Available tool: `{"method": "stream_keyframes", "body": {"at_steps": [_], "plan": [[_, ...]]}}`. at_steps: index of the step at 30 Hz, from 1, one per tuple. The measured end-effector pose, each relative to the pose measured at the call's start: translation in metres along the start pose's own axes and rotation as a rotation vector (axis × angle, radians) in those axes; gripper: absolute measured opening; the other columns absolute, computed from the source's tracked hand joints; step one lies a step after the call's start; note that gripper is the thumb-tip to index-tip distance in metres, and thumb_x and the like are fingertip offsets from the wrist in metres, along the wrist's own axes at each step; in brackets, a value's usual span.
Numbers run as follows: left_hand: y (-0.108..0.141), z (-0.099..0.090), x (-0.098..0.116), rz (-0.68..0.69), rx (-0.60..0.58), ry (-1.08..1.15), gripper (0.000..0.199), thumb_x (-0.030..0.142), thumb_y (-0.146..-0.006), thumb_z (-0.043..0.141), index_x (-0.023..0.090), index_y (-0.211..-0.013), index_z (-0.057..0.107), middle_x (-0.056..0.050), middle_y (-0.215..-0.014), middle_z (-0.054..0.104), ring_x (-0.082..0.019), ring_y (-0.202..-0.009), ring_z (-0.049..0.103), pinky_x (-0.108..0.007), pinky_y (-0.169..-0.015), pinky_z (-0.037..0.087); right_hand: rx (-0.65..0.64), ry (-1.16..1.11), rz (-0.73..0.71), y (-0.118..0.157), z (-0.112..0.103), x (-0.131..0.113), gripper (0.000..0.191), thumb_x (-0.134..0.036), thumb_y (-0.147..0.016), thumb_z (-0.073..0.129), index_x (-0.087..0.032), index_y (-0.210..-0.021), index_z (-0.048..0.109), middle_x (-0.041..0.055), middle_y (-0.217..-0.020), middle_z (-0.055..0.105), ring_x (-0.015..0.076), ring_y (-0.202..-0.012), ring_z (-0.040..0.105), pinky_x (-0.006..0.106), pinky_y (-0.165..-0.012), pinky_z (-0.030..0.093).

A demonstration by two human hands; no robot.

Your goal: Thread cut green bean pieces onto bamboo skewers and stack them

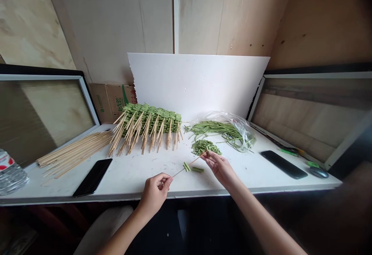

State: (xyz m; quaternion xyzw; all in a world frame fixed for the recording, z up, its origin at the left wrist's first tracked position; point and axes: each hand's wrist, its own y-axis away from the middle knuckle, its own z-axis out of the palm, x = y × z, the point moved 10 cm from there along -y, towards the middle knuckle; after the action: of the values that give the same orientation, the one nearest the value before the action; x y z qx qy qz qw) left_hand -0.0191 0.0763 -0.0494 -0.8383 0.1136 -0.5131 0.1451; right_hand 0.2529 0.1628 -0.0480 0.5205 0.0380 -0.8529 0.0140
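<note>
My left hand (156, 191) pinches one end of a thin wooden skewer (179, 173) above the front of the table. Short cut pieces of green bean (186, 166) are threaded partway along it. At the skewer's far end, my right hand (217, 165) is closed with a green bean piece (207, 151) between its fingertips. Just below the skewer, a few loose bean pieces (198, 169) lie on the white tabletop. Behind my right hand sits a heap of cut beans (202, 145).
Stacked bean skewers (151, 119) stand at the back left, beside a fan of bare skewers (78, 146). Long beans (216, 128) spill from a clear plastic bag (245, 133). Two phones (93, 176) (283, 164), a plastic bottle (11, 173) and a computer mouse (319, 172) lie around. White foam board (200, 84) stands behind.
</note>
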Motion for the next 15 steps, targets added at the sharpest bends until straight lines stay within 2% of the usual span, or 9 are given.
{"method": "stream_keyframes", "body": {"at_steps": [8, 15], "plan": [[-0.001, -0.004, 0.0, 0.028, 0.002, -0.066, 0.033, 0.043, -0.097, 0.058, 0.017, -0.082, 0.07, -0.001, -0.062, 0.063, -0.014, -0.053, 0.058, -0.023, -0.052, 0.041, 0.043, 0.072, -0.035, -0.003, -0.011, -0.001, 0.034, -0.051, -0.068, 0.091, -0.024, -0.088, 0.084, 0.0049, -0.093, 0.082, 0.0261, -0.101, 0.077, 0.033, -0.096, 0.06], [-0.002, -0.012, 0.009, 0.102, 0.029, -0.174, 0.029, 0.037, -0.099, 0.057, 0.018, -0.082, 0.071, -0.002, -0.065, 0.068, -0.014, -0.056, 0.059, -0.023, -0.055, 0.044, 0.007, 0.199, -0.031, 0.0, -0.01, -0.009, 0.036, -0.051, -0.073, 0.089, -0.019, -0.089, 0.083, 0.0107, -0.092, 0.082, 0.0299, -0.101, 0.077, 0.041, -0.098, 0.058]]}}
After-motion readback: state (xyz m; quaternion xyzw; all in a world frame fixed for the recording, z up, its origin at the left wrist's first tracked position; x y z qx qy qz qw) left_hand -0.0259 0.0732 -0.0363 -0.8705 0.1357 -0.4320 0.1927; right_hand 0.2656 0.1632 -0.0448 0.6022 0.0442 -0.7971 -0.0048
